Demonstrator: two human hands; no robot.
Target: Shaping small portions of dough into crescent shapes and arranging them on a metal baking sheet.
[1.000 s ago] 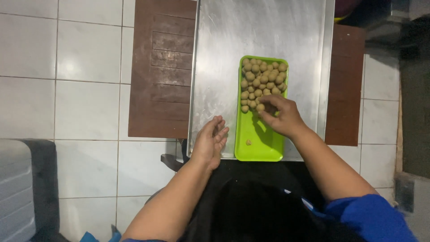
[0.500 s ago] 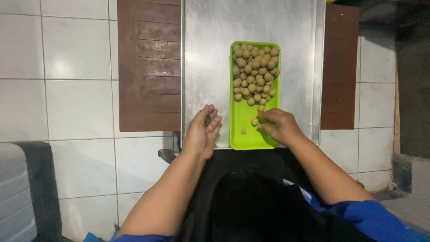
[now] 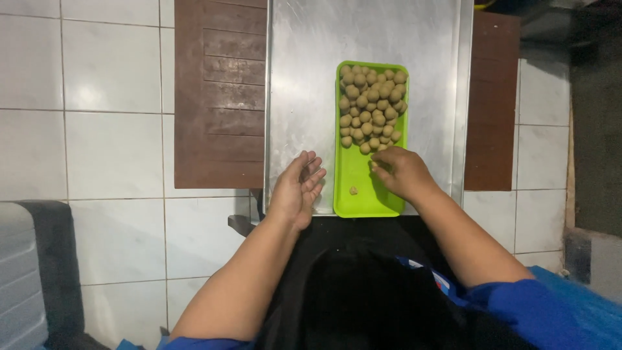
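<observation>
Right hand (image 3: 400, 172) fingers curled over dough balls (image 3: 372, 107) in green tray (image 3: 353, 175); grip unclear. Left hand (image 3: 298, 188) open, fingers apart, beside tray.

We saw a steel table (image 3: 304, 84) at upper centre; a green tray (image 3: 353, 185) lay on it, possibly overhanging its near edge.

Brushed metal table (image 3: 304, 78), glossy plastic tray (image 3: 353, 175), matt dough balls (image 3: 370, 104)
</observation>
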